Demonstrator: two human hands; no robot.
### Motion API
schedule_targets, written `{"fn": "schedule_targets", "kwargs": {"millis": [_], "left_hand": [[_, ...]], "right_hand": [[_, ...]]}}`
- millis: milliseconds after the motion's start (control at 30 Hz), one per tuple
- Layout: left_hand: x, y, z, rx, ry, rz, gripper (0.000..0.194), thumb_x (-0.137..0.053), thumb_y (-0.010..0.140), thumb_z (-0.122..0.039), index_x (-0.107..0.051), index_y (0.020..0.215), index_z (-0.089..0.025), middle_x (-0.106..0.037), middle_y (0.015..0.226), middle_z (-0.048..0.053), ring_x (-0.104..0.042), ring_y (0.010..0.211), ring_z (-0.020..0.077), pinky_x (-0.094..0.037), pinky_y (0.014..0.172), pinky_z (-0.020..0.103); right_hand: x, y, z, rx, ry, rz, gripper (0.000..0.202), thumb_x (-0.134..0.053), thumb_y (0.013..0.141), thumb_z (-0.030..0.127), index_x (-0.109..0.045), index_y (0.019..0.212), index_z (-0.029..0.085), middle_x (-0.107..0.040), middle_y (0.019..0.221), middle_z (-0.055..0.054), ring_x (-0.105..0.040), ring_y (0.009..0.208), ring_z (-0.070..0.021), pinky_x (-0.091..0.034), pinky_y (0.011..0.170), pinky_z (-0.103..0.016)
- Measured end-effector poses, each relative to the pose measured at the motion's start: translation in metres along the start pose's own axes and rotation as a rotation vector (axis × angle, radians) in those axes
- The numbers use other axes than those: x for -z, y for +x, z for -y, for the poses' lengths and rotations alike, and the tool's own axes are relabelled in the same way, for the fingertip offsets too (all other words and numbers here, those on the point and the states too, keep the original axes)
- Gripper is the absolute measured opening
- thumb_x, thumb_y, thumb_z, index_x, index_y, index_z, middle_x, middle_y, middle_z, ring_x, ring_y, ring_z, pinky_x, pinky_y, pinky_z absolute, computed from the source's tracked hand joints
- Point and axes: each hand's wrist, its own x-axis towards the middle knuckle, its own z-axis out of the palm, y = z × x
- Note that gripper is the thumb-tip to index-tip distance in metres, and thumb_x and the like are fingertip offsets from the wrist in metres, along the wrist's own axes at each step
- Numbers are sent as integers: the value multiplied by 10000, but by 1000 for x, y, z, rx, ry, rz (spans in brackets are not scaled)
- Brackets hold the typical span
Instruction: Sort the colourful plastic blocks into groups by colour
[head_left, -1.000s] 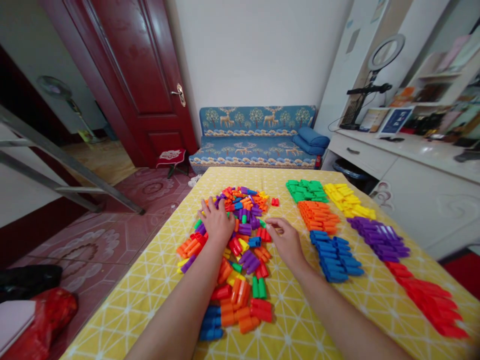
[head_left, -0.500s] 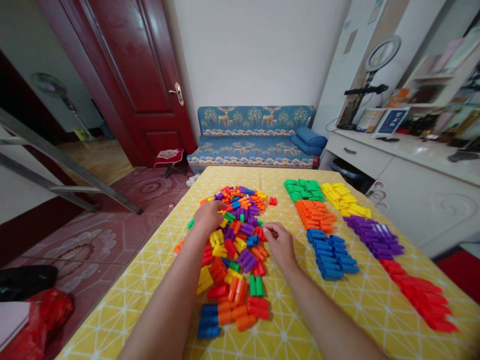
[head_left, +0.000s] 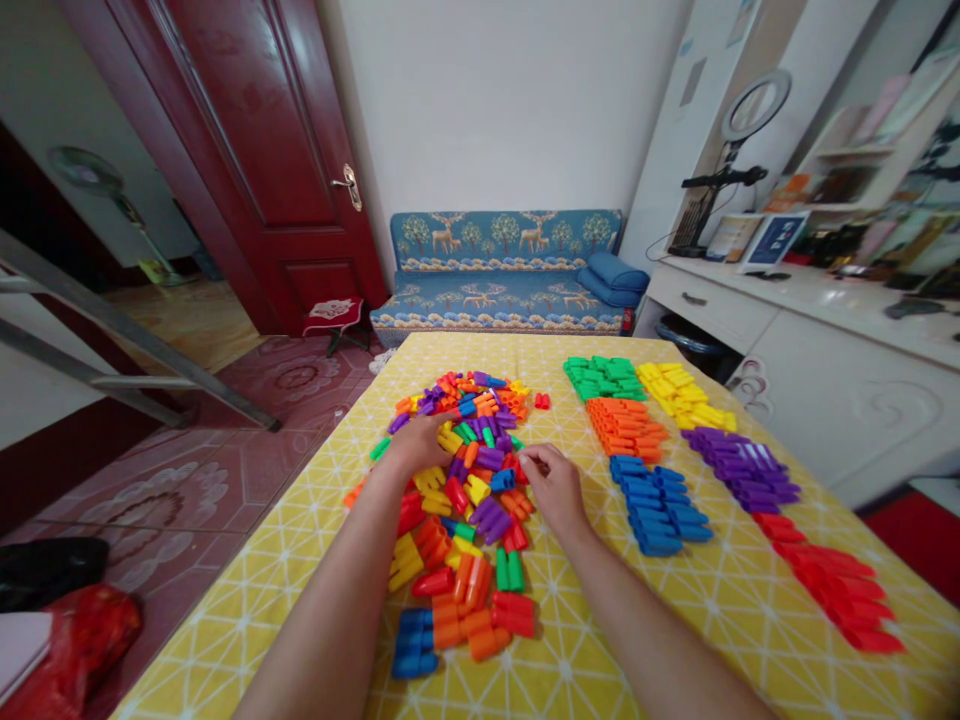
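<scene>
A mixed pile of plastic bullet-shaped building blocks (head_left: 491, 520) in several colours lies on the yellow patterned tablecloth (head_left: 570, 630). My left hand (head_left: 416, 445) reaches over the pile's left side, with fingers stretched out and apart above yellow blocks (head_left: 450, 437); its fingertips are partly hidden. At the pile's right edge, beside red blocks, my right hand (head_left: 555, 485) is closed with fingers curled together; whatever lies between them cannot be made out.
To the right are blocks grouped by colour: green (head_left: 600, 377), orange (head_left: 624, 428), blue (head_left: 660, 508), yellow (head_left: 684, 395), purple (head_left: 739, 467) and red (head_left: 829, 582). Beyond the table stands a blue sofa (head_left: 502, 290). A white cabinet (head_left: 847, 370) flanks the right side.
My left hand has shifted slightly down over the pile, and its fingers have spread. My right hand stays curled at about the same place. The view has turned slightly.
</scene>
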Motion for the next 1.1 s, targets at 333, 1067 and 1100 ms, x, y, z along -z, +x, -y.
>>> {"fn": "schedule_targets", "kwargs": {"millis": [333, 1067, 1100], "left_hand": [[-14, 4, -2, -166, -100, -68, 701, -652, 615, -126, -595, 1293, -291, -685, 1111, 82, -652, 956, 265, -482, 821, 309], [-23, 9, -49, -332, -1178, -10, 497, -725, 731, -352, -640, 1170, -135, -721, 944, 83, -657, 793, 192, -489, 697, 257], [-24, 10, -48, -315, -1124, -78, 469, -711, 744, -366, -653, 1148, -133, -721, 901, 74, -651, 760, 189, -486, 673, 256]], "right_hand": [[-2, 2, -2, 18, -40, 74, 237, -558, 844, 311, -672, 1023, 207, -658, 1020, -67, -614, 843, -186, -502, 764, -326], [-7, -2, -4, -23, 167, 106, 239, -569, 824, 261, -661, 1033, 192, -690, 975, -62, -633, 810, -174, -507, 688, -282], [-7, -2, -4, -32, 175, 103, 232, -570, 823, 265, -662, 1023, 192, -690, 955, -58, -634, 799, -172, -508, 685, -281]]}}
